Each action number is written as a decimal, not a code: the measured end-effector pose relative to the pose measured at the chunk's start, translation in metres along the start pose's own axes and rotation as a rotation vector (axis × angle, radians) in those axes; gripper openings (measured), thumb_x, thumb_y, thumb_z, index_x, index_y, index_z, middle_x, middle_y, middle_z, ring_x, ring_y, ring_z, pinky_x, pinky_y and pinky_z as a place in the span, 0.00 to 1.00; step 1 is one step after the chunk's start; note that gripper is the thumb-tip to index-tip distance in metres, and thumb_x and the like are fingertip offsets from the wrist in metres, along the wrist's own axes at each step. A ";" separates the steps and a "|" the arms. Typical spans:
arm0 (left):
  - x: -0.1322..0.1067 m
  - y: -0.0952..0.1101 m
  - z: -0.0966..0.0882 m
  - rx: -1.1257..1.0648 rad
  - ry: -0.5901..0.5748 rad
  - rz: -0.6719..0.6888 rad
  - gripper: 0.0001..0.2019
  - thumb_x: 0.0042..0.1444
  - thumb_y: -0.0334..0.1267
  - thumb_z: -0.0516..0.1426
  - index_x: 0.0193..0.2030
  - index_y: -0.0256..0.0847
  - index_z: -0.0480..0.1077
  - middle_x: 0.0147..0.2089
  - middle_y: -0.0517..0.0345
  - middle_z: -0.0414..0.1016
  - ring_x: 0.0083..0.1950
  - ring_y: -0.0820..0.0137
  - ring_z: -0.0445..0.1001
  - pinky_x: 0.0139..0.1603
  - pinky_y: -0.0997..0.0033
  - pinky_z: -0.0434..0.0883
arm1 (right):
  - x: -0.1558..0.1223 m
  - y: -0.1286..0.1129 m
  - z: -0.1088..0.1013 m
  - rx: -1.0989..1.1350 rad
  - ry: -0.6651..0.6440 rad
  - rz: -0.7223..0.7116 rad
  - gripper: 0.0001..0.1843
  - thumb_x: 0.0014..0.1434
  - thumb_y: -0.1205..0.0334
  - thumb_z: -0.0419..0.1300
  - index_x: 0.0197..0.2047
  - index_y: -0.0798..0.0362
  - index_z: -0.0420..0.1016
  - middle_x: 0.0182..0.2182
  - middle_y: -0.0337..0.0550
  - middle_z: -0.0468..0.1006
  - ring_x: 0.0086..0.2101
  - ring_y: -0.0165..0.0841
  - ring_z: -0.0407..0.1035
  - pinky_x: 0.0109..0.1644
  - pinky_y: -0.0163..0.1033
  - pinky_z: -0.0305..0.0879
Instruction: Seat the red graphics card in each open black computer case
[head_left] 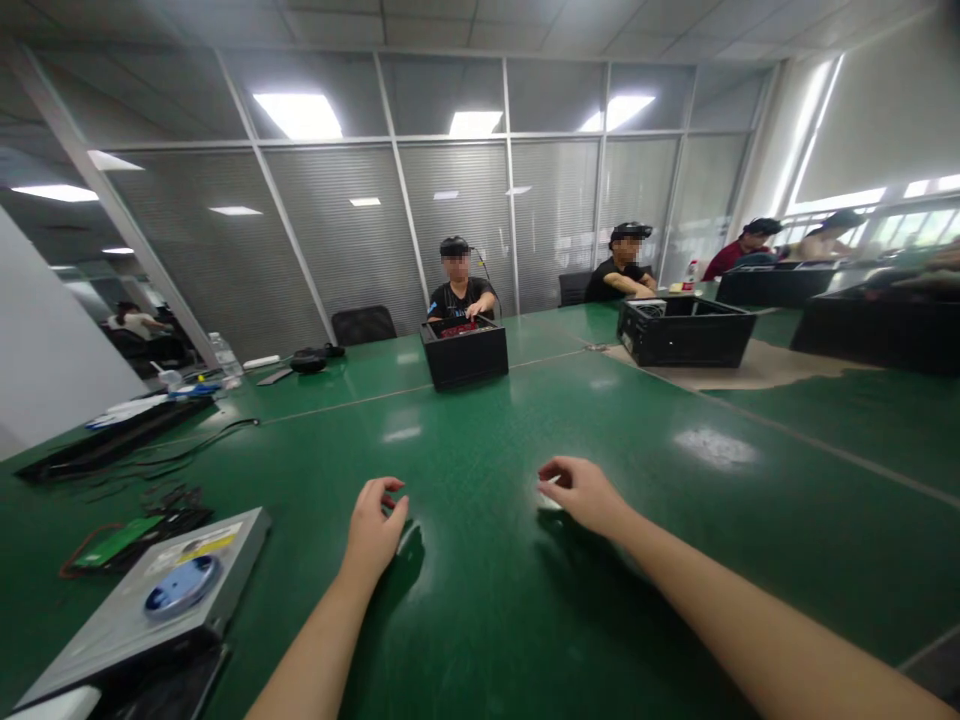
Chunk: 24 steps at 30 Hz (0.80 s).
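My left hand (pixel 375 525) hovers over the green table (pixel 480 600) with its fingers curled in loosely and nothing visible in them. My right hand (pixel 581 492) reaches out to the right of it, with finger and thumb pinched on a small pale object that I cannot name. Both hands are near the middle of the table, a hand's width apart. A grey metal drive unit (pixel 150 605) with a blue round label lies to the left of my left arm.
A green circuit board with cables (pixel 120 540) lies at the left. Open black computer cases (pixel 463 352) (pixel 682 332) stand across the table, with seated people working behind them. A long black case panel (pixel 112 440) and a water bottle (pixel 223 355) are at far left.
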<state>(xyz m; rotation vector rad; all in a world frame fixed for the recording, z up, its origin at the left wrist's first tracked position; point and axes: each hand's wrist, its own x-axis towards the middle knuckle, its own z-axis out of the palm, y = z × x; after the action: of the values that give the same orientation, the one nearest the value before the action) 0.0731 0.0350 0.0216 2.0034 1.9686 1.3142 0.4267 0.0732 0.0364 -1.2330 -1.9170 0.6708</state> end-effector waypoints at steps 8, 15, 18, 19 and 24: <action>0.001 0.001 -0.002 0.017 -0.023 -0.025 0.14 0.55 0.45 0.56 0.45 0.40 0.69 0.44 0.52 0.72 0.36 0.66 0.72 0.36 0.65 0.72 | 0.008 -0.010 -0.038 -0.056 0.150 -0.237 0.12 0.57 0.61 0.61 0.45 0.54 0.75 0.39 0.46 0.79 0.37 0.35 0.73 0.45 0.41 0.68; 0.010 -0.005 0.001 0.009 -0.055 -0.043 0.17 0.52 0.49 0.56 0.42 0.40 0.71 0.41 0.52 0.73 0.36 0.65 0.73 0.35 0.66 0.72 | 0.041 -0.026 -0.122 -0.550 0.387 -0.119 0.21 0.59 0.56 0.59 0.52 0.59 0.72 0.47 0.56 0.75 0.47 0.43 0.69 0.53 0.45 0.64; 0.012 -0.004 0.003 0.009 -0.073 -0.030 0.17 0.52 0.49 0.56 0.41 0.40 0.72 0.42 0.52 0.73 0.36 0.64 0.73 0.34 0.66 0.72 | 0.088 0.001 -0.168 -0.871 0.377 0.223 0.29 0.58 0.50 0.61 0.55 0.64 0.69 0.52 0.67 0.71 0.53 0.52 0.65 0.55 0.51 0.61; 0.012 -0.004 0.003 0.010 -0.083 -0.026 0.16 0.52 0.49 0.56 0.41 0.40 0.72 0.41 0.52 0.73 0.36 0.64 0.73 0.34 0.66 0.71 | 0.102 0.012 -0.181 -0.920 0.323 0.346 0.31 0.57 0.49 0.62 0.55 0.66 0.69 0.51 0.69 0.71 0.53 0.52 0.65 0.54 0.51 0.62; 0.014 -0.004 0.004 0.023 -0.099 -0.013 0.16 0.51 0.49 0.55 0.40 0.40 0.72 0.41 0.51 0.73 0.36 0.64 0.73 0.34 0.65 0.72 | 0.125 0.050 -0.210 -0.939 0.111 0.593 0.22 0.60 0.55 0.62 0.47 0.67 0.74 0.40 0.66 0.77 0.42 0.44 0.74 0.45 0.43 0.65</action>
<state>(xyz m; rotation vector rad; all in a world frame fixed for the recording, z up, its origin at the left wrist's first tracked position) 0.0702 0.0497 0.0240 2.0198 1.9582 1.1709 0.5909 0.2148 0.1603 -2.4072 -1.7965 -0.0951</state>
